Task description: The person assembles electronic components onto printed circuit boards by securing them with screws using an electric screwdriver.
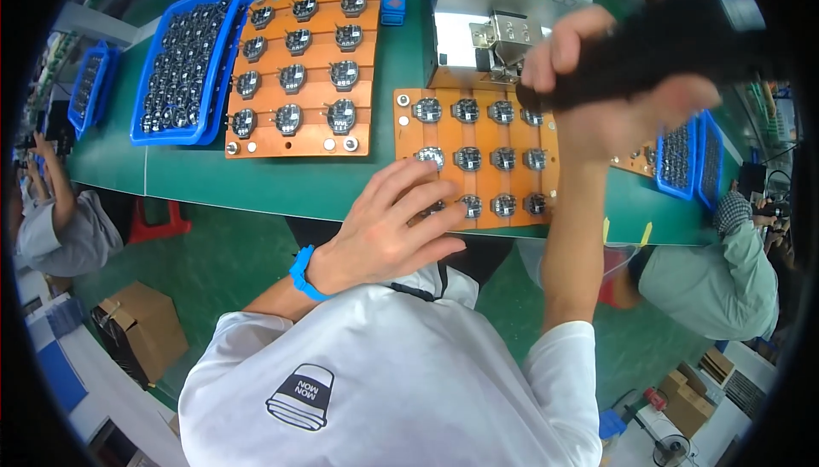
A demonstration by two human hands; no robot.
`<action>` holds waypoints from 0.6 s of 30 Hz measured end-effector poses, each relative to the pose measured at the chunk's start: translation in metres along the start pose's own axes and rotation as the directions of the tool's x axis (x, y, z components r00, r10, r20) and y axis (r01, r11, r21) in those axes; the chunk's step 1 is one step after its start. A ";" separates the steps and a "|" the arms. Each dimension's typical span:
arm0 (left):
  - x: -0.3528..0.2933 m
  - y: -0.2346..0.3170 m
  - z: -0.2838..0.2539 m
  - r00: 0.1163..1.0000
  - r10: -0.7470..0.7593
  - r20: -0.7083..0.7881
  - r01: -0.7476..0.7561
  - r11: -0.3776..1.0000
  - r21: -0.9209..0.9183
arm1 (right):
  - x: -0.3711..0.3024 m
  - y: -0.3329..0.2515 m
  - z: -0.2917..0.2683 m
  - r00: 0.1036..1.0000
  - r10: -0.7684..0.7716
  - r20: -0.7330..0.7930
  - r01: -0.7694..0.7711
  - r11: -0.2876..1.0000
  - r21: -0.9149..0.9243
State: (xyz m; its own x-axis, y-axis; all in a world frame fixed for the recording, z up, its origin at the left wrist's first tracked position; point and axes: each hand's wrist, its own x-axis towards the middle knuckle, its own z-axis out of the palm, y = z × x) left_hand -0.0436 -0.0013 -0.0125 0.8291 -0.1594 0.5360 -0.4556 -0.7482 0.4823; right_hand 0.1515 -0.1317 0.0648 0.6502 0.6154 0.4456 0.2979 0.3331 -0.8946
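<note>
My right hand [580, 100] is wrapped round a thick black tool [648, 47] that looks like an electric screwdriver. Blurred, it is raised over the far right corner of an orange fixture plate [444, 136], its narrow end near the metal machine's front. My left hand [388, 224] lies over the plate's near left corner with fingers stretched out. Its fingertips reach a round circuit-board part [429, 158] in the left column and partly hide another below. Several more small round parts [503, 159] sit in rows in the plate.
A second orange plate [320, 62] with larger-looking round parts lies left, beside a blue tray [136, 121] of small parts. A silver machine [452, 32] stands behind the near plate. More blue trays [712, 151] are at the right. Other people [699, 271] sit along the green table [290, 190].
</note>
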 end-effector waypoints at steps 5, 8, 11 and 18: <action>0.020 0.005 -0.004 0.999 -0.013 0.030 0.014 1.000 -0.019 | -0.029 0.002 -0.010 0.958 -0.276 -0.077 0.281 0.848 0.449; 0.038 0.009 -0.001 0.996 -0.030 0.084 0.028 0.999 0.022 | -0.042 0.002 -0.013 0.963 -0.241 -0.124 0.271 0.835 0.479; 0.050 0.009 0.005 0.989 -0.043 0.139 0.037 0.998 0.044 | -0.047 0.008 -0.012 0.973 -0.168 -0.156 0.220 0.879 0.424; 0.048 0.002 0.012 0.970 -0.056 0.236 0.041 0.997 0.068 | -0.049 0.018 -0.006 0.951 -0.057 -0.303 0.176 0.907 0.383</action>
State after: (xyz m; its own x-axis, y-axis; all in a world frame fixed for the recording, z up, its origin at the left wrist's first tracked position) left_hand -0.0012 -0.0182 0.0058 0.9063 -0.2643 0.3297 -0.3980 -0.7964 0.4553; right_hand 0.1296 -0.1597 0.0266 0.8130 0.3502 0.4652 0.1173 0.6840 -0.7200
